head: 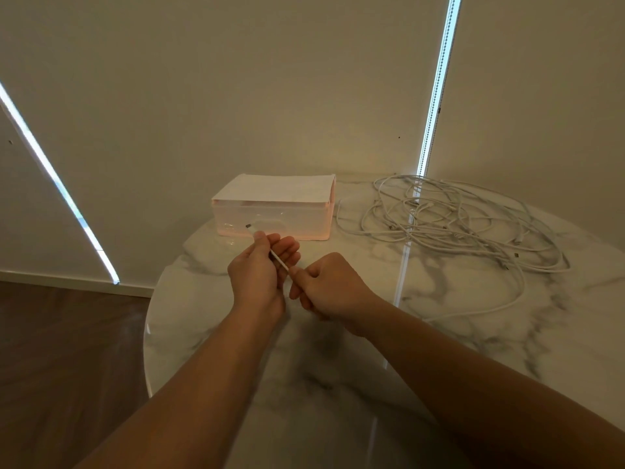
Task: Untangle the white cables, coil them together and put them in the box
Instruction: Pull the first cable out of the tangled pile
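Over on the left, the left hand (258,270) pinches one white cable (279,260) just behind its plug (248,226), which pokes out toward the box (274,211). That grip is clamped on the cable. A short, taut stretch runs across to the right hand (326,286), where the fingers are curled and the grip is clamped on that same cable further down. Behind the hands, the pale box sits on the marble table (338,367); I cannot tell from here whether its top is open. Further right, the tangle (449,225) of white cables sprawls near the table's far edge, and a loose strand trails back toward the right hand. Here is the danger: pull this cable hard and any loop snagged in that heap could cinch into a knot, or drag the whole heap along. It also lies close to the edge, so a sharp tug could send strands sliding off.
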A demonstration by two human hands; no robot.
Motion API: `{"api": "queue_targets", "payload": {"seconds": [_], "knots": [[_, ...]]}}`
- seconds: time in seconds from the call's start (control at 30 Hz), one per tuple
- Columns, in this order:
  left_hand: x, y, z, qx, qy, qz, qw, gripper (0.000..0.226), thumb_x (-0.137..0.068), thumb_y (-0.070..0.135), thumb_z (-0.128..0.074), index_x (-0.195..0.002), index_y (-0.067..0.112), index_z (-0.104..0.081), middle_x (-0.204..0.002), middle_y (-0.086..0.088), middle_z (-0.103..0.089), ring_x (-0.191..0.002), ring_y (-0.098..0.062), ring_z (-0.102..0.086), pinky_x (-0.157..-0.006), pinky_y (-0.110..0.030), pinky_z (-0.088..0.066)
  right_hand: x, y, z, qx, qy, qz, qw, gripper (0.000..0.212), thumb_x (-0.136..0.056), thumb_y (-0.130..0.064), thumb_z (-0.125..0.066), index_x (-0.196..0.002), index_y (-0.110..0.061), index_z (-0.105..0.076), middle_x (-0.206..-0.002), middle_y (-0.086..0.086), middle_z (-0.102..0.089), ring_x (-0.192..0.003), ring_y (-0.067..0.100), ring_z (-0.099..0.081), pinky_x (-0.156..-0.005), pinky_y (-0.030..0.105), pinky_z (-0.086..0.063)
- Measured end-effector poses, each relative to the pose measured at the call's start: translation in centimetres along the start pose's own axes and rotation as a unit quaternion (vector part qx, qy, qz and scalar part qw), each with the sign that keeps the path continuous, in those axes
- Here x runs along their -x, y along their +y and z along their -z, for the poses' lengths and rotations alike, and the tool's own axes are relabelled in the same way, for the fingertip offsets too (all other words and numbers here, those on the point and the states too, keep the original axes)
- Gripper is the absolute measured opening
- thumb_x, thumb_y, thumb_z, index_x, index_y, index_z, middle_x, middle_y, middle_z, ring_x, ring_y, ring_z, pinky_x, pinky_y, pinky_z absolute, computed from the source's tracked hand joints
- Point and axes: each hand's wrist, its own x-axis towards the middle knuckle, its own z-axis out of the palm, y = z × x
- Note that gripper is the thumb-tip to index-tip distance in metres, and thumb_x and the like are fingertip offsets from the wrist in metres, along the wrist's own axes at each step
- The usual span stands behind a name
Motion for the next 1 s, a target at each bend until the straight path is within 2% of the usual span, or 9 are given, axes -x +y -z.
{"api": "queue_targets", "payload": {"seconds": [0.07,0.17,0.33,0.43,0.57,0.73,0.83,0.9,1.0], "knots": [[-0.1,0.1,0.0,0.022,0.014,0.009,1.000,0.031,-0.103,0.028,-0.047,-0.089,0.006,-0.063,-0.067,-0.005,-0.069,-0.061,-0.013,-0.069,-0.058,-0.024,-0.056,0.4,0.4,0.2,0.048,-0.011,0.018,0.999,0.037,-0.101,-0.029,-0.051,-0.073,-0.012,-0.070,-0.060,-0.003,-0.059,-0.052,0.008,-0.052,-0.058,0.020,-0.041],[0.0,-0.2,0.0,-0.009,0.017,-0.004,1.000,0.032,-0.102,0.030,-0.047,-0.086,0.007,-0.063,-0.062,-0.001,-0.063,-0.052,-0.010,-0.063,-0.053,-0.022,-0.054,0.7,0.8,0.4,0.082,0.001,0.049,0.995,0.036,-0.101,-0.029,-0.051,-0.074,-0.015,-0.070,-0.061,-0.007,-0.059,-0.054,0.006,-0.053,-0.058,0.016,-0.039],[0.0,-0.2,0.0,-0.022,-0.019,-0.006,1.000,0.031,-0.102,0.030,-0.047,-0.088,0.008,-0.063,-0.060,-0.001,-0.057,-0.051,-0.010,-0.055,-0.052,-0.023,-0.050,0.5,1.1,-0.1,0.066,-0.003,0.042,0.997,0.031,-0.101,-0.025,-0.051,-0.088,-0.009,-0.074,-0.064,-0.003,-0.062,-0.056,0.006,-0.057,-0.060,0.016,-0.041],[-0.3,-0.3,0.1,-0.016,-0.031,-0.003,0.999,0.030,-0.103,0.029,-0.046,-0.088,0.008,-0.061,-0.058,0.001,-0.050,-0.047,-0.009,-0.046,-0.047,-0.022,-0.042,0.1,1.0,-0.5,0.067,-0.006,0.038,0.997,0.033,-0.100,-0.020,-0.050,-0.083,-0.008,-0.076,-0.059,-0.004,-0.059,-0.055,0.008,-0.052,-0.060,0.021,-0.042],[-0.9,-0.3,0.3,0.006,-0.045,0.004,0.999,0.030,-0.104,0.027,-0.045,-0.086,0.007,-0.058,-0.055,0.003,-0.045,-0.045,-0.008,-0.037,-0.042,-0.021,-0.034,0.2,0.9,-0.7,0.087,0.009,0.046,0.995,0.037,-0.101,-0.025,-0.050,-0.075,-0.013,-0.073,-0.056,-0.011,-0.054,-0.055,0.005,-0.050,-0.056,0.015,-0.035],[-1.1,-0.3,0.3,0.025,-0.058,0.020,0.998,0.030,-0.104,0.026,-0.043,-0.087,0.007,-0.057,-0.053,0.005,-0.044,-0.043,-0.007,-0.034,-0.040,-0.020,-0.031,0.4,1.1,-0.6,0.097,0.019,0.071,0.993,0.037,-0.101,-0.026,-0.051,-0.071,-0.015,-0.069,-0.057,-0.012,-0.055,-0.052,0.004,-0.051,-0.049,0.007,-0.034],[-1.1,-0.1,0.4,0.037,-0.050,0.024,0.998,0.029,-0.104,0.024,-0.043,-0.088,0.006,-0.057,-0.056,0.003,-0.044,-0.043,-0.007,-0.034,-0.041,-0.019,-0.029,0.7,1.3,-0.2,0.105,0.015,0.083,0.991,0.037,-0.101,-0.027,-0.051,-0.071,-0.015,-0.069,-0.056,-0.014,-0.054,-0.049,-0.004,-0.053,-0.049,0.004,-0.034],[-1.2,0.0,0.4,0.045,-0.045,0.025,0.998,0.028,-0.105,0.024,-0.043,-0.089,0.005,-0.058,-0.057,0.003,-0.044,-0.044,-0.007,-0.034,-0.041,-0.020,-0.029,1.0,1.3,0.1,0.111,0.015,0.091,0.990,0.037,-0.101,-0.027,-0.052,-0.069,-0.015,-0.068,-0.054,-0.014,-0.053,-0.045,-0.008,-0.050,-0.048,0.003,-0.033],[-1.4,0.0,0.4,0.054,-0.040,0.025,0.997,0.028,-0.105,0.023,-0.042,-0.090,0.005,-0.057,-0.057,0.003,-0.044,-0.043,-0.007,-0.034,-0.041,-0.020,-0.029,1.5,1.3,0.6,0.133,0.012,0.092,0.987,0.036,-0.101,-0.027,-0.052,-0.070,-0.016,-0.067,-0.053,-0.013,-0.052,-0.045,-0.002,-0.051,-0.049,0.007,-0.033]]}}
